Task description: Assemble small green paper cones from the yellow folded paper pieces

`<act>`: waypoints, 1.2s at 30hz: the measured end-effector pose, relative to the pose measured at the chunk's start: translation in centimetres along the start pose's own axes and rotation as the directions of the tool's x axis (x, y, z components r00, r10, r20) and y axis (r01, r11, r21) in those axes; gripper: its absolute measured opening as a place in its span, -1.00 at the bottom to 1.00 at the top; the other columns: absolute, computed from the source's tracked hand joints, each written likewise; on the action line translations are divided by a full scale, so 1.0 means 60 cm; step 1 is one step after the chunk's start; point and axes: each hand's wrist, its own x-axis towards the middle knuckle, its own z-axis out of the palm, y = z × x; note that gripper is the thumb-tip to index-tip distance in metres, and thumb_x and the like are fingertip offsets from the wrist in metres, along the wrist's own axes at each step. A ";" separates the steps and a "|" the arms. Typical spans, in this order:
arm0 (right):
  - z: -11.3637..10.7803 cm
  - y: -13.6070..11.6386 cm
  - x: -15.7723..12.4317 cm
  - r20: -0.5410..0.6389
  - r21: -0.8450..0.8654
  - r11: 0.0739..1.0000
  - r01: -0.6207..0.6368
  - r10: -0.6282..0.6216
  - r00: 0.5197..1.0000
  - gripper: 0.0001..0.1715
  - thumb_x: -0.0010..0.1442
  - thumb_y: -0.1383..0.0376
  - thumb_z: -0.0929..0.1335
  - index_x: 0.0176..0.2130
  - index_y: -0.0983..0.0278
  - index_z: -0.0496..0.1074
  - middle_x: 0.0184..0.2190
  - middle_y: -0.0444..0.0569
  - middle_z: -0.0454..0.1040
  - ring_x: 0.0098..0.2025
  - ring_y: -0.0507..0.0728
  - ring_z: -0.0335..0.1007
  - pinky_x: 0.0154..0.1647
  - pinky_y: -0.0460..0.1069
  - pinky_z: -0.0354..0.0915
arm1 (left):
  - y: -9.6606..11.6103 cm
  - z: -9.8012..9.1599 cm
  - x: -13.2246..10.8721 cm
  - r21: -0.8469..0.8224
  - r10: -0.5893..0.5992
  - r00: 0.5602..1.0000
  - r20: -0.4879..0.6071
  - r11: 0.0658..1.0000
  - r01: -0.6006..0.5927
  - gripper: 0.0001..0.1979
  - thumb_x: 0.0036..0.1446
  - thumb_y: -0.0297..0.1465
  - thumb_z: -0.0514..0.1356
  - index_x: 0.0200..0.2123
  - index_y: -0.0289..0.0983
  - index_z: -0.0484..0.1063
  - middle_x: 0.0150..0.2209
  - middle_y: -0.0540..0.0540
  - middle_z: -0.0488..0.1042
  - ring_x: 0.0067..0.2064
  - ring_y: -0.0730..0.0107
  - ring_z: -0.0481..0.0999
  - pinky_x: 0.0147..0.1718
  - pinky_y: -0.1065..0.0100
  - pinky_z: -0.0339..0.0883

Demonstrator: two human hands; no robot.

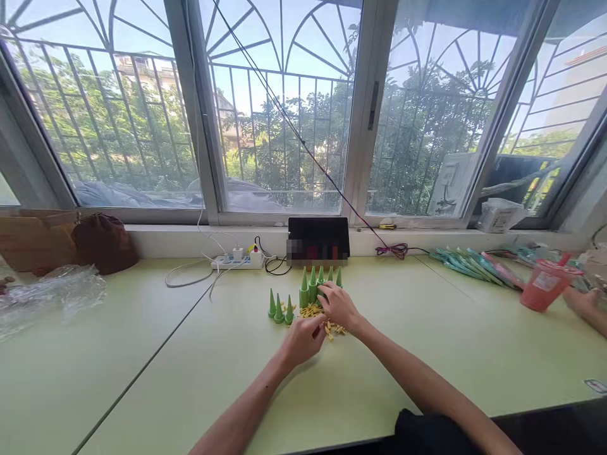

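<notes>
My left hand (304,341) is closed in a pinch at the near edge of a small heap of yellow pieces (310,311). Whatever sits between its fingertips is too small to make out. My right hand (340,307) curls its fingers round the lower part of a green cone (321,275) in the back group, partly hiding it. Beside that one stand more green cones (304,289) on taller cylindrical bases. To the left, a group of 3 shorter green cones (279,309) stands upright. More yellow pieces (337,329) lie scattered below my right hand.
Behind the cones a dark tablet (318,239) leans at the window. A power strip (241,259) with cables lies left of it. Clear plastic wrap (52,297) is at far left. At right are a red cup (545,287), green plastic packets (469,265) and another person's hand (585,303).
</notes>
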 end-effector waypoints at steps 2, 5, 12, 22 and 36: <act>0.004 0.001 -0.001 -0.022 0.012 1.000 0.010 -0.010 1.000 -0.70 0.40 0.37 0.29 0.06 0.28 0.50 0.06 0.10 0.48 0.01 0.20 0.49 -0.02 -0.01 0.36 | -0.001 0.000 0.000 0.001 -0.007 1.000 -0.003 1.000 0.007 -0.78 0.21 -0.52 0.04 -0.34 -0.24 0.48 -0.64 0.07 0.34 -0.62 0.49 0.27 -0.54 0.45 0.11; 0.007 0.001 -0.003 -0.078 0.040 0.998 0.041 -0.038 0.996 -0.70 0.38 0.39 0.29 0.05 0.28 0.50 0.05 0.10 0.48 -0.01 0.19 0.50 -0.03 -0.01 0.39 | -0.004 0.002 -0.002 0.001 -0.014 1.000 -0.006 1.000 0.014 -0.78 0.20 -0.53 0.05 -0.35 -0.24 0.48 -0.62 0.06 0.37 -0.61 0.49 0.29 -0.53 0.45 0.13; -0.009 -0.007 -0.008 -0.284 0.119 0.978 0.172 -0.132 0.950 -0.69 0.37 0.45 0.25 -0.02 0.27 0.50 -0.03 0.06 0.51 -0.19 0.12 0.52 -0.19 -0.04 0.42 | -0.010 0.004 -0.003 -0.032 -0.068 0.997 -0.041 0.997 0.066 -0.79 0.28 -0.48 0.04 -0.20 -0.23 0.47 -0.59 0.09 0.37 -0.59 0.49 0.31 -0.51 0.46 0.16; -0.036 -0.025 -0.046 -0.476 0.181 0.891 0.417 -0.292 0.830 -0.68 0.34 0.46 0.23 -0.07 0.24 0.51 -0.13 0.06 0.52 -0.12 0.15 0.52 -0.15 -0.01 0.45 | -0.008 -0.002 0.002 -0.117 -0.208 0.970 -0.126 0.974 0.194 -0.79 0.25 -0.27 0.16 -0.09 -0.17 0.26 -0.55 0.19 0.24 -0.59 0.48 0.27 -0.55 0.48 0.16; 0.015 -0.016 -0.092 -0.579 0.226 0.860 0.458 -0.260 0.773 -0.69 0.38 0.45 0.20 -0.02 0.21 0.43 -0.13 0.07 0.51 -0.17 0.14 0.52 -0.30 -0.05 0.44 | -0.011 0.002 -0.001 -0.046 -0.174 0.984 0.035 0.984 0.175 -0.82 0.24 -0.39 0.14 -0.41 -0.19 0.19 -0.49 0.08 0.27 -0.49 0.43 0.26 -0.47 0.41 0.15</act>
